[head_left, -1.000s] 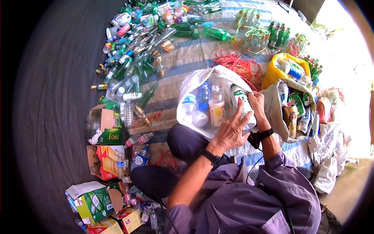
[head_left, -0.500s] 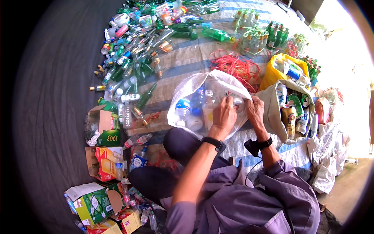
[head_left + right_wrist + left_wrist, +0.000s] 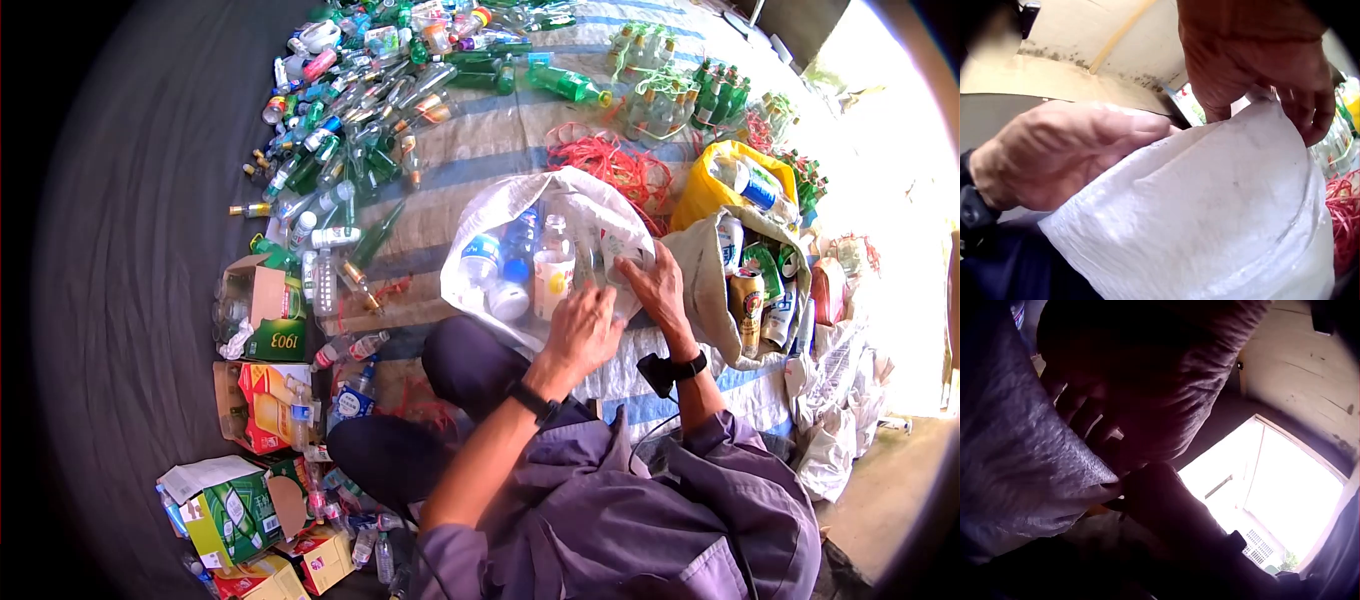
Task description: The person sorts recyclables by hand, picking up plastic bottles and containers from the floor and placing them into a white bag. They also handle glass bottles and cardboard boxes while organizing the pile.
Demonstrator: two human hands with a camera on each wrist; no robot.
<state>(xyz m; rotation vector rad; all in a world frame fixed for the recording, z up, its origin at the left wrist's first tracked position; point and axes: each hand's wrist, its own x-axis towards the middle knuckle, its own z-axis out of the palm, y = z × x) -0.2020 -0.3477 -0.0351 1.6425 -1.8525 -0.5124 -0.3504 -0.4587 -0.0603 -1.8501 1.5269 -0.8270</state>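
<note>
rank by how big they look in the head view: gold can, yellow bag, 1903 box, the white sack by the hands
1. White sack
2. Yellow bag and 1903 box: too alike to rank
3. Gold can

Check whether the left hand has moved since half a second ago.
Yes. The left hand has drawn back towards the person's body, now farther from the heap of red string than it was then.

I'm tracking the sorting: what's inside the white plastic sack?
The white plastic sack shows a clear blue-labelled bottle, a blue-tinted bottle and a clear pale-labelled bottle, among others; whatever lies beneath is covered.
</note>
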